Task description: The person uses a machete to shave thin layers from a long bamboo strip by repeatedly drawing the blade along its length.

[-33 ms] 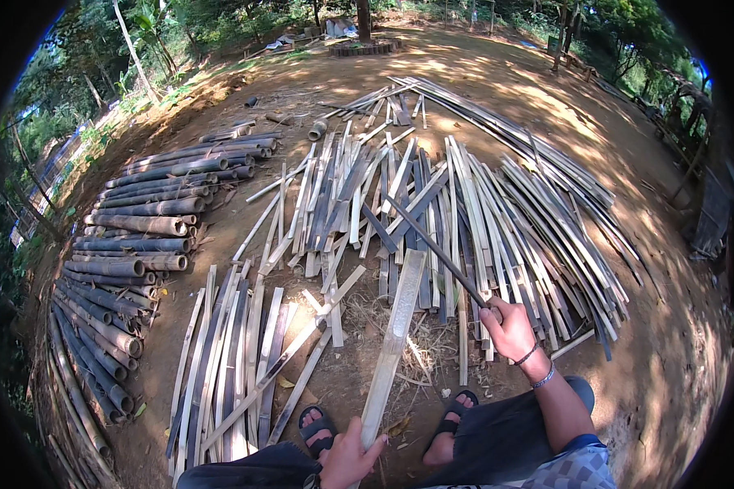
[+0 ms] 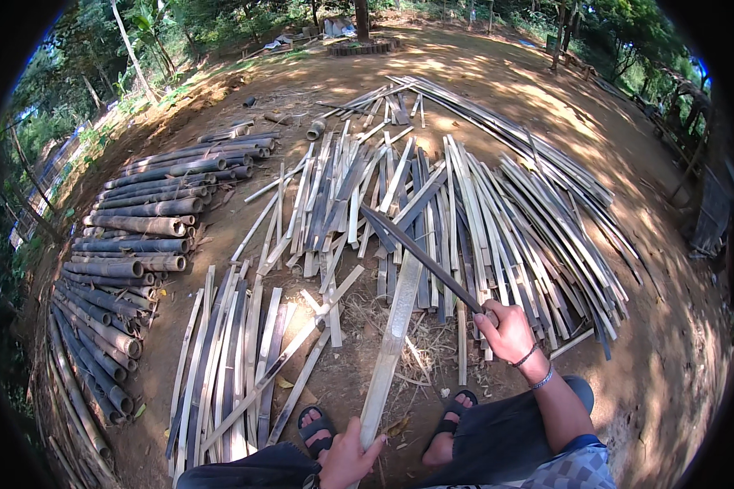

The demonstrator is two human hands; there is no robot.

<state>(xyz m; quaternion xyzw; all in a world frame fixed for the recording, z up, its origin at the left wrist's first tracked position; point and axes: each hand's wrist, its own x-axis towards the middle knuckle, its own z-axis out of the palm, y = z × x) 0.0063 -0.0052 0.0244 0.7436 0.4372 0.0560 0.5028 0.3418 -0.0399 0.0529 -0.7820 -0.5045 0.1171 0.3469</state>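
Observation:
My left hand [image 2: 348, 456], low in the picture, is closed around the near end of a split bamboo slat [image 2: 387, 350]. The slat runs up and away from me between my feet, its pale inner face turned up. My right hand [image 2: 510, 334] grips the handle of a machete [image 2: 440, 275]. Its long dark blade slants up to the left and passes in front of the slat's far end. Whether blade and slat touch, I cannot tell. The machete's handle is mostly hidden in my fist.
Split bamboo slats [image 2: 497, 236] lie fanned out ahead, with another bundle of slats [image 2: 220, 350] near my left foot. Stacked whole bamboo poles [image 2: 139, 224] fill the left side. A sandalled foot [image 2: 316, 428] stands either side of the held slat, on bare earth. Trees border the yard.
The machete blade has swung left and slightly down, so it now crosses the slat's far end. My right hand has shifted a little left. My left hand and the slat stay put.

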